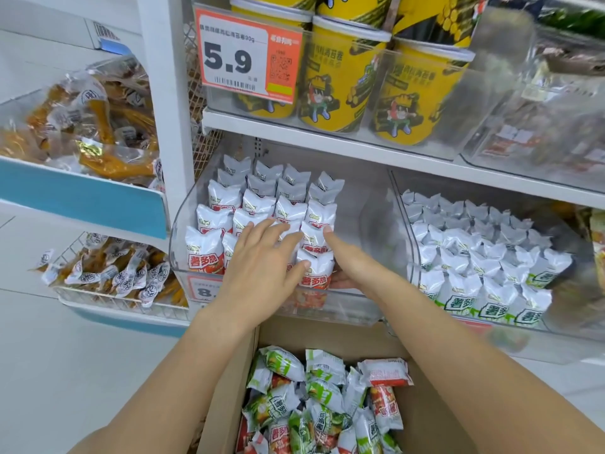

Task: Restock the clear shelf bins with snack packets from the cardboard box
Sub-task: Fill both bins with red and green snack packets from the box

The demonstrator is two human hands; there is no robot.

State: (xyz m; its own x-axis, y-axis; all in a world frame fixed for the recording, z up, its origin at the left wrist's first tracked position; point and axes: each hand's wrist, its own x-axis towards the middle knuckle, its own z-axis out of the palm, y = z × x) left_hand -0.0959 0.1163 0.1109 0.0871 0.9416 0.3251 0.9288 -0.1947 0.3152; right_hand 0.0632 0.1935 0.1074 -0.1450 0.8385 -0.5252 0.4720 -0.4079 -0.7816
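White shop shelving (327, 142) is stacked with clear bins (183, 217). Red packets (204, 250) are pressed by the flat, released left hand (262, 257); one is grasped by the right hand (343, 257). A cardboard box (425, 404) sits near.

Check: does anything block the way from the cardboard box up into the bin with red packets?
Nothing visible does. The cardboard box sits directly below the clear bin, whose right side is bare; both hands, left and right, are already among its red packets.

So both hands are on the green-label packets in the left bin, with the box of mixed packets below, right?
Not quite: in the head view the left hand and right hand are on red-label packets in the left bin. The green-label packets fill the right bin. The box of mixed packets does sit below.
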